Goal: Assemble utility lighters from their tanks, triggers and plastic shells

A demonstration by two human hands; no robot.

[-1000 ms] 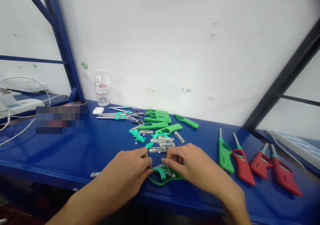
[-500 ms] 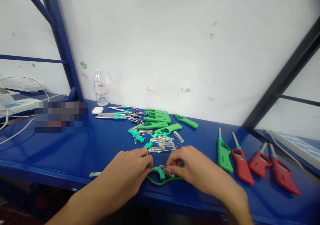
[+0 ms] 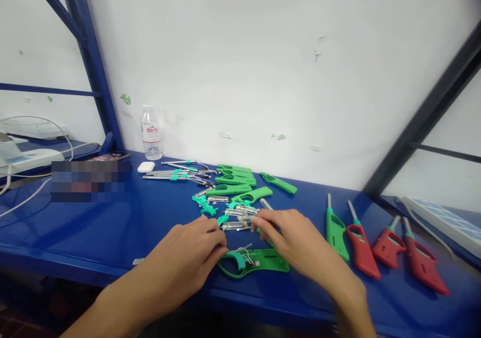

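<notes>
My left hand (image 3: 199, 245) pinches the green lighter half-shell (image 3: 269, 262) on the blue table (image 3: 120, 225), probably to steady it, my right hand (image 3: 293, 232) at a clear fuel tank (image 3: 245, 219), whether gripping I cannot tell.

Both forearms (image 3: 130, 290) angled inward, left hand (image 3: 201, 243) curled, right hand (image 3: 283, 230) slightly farther forward, thumb near forefinger.

Green casing (image 3: 272, 260), teal trigger (image 3: 239, 261); blue tabletop (image 3: 169, 215); red lighters (image 3: 365, 256).
</notes>
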